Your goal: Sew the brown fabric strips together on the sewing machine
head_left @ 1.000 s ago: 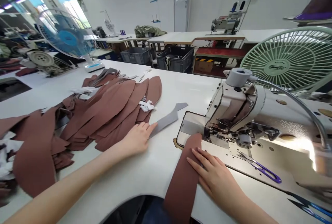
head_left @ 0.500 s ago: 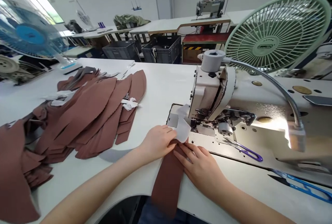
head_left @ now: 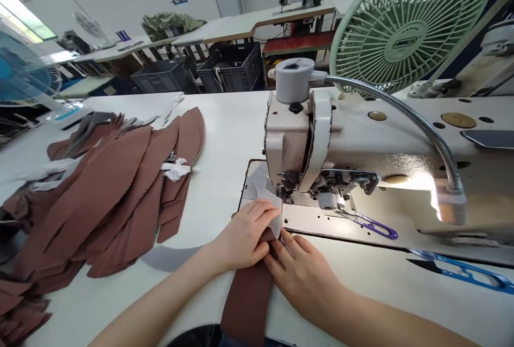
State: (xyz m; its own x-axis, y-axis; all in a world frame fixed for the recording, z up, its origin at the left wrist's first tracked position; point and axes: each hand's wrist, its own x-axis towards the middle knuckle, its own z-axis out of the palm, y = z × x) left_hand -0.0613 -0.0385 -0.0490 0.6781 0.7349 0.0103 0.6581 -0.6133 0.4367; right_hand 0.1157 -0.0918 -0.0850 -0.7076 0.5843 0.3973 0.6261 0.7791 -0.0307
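A brown fabric strip [head_left: 247, 300] runs from the table edge up toward the head of the sewing machine [head_left: 287, 138]. Its far end carries a light grey piece [head_left: 262, 189], which lies at the left of the needle area. My left hand [head_left: 243, 234] has curled fingers over the grey piece and the brown fabric, thumb tucked near the fold. Close beside it, my right hand [head_left: 301, 272] grips the strip's right edge, fingertips just below the machine bed. The needle and the stitch point are hidden behind the machine head.
Brown cut pieces [head_left: 132, 186] are heaped on the left, with a white scrap [head_left: 175, 169] on top. Purple-handled scissors [head_left: 375, 225] lie on the machine bed, blue thread snips [head_left: 461, 272] on the right. A green fan [head_left: 405, 42] stands behind the machine.
The view has swung right, so the scene sits further left. My left hand now covers more of the grey piece, whose lower edge is bent up. Both hands remain on the fabric.
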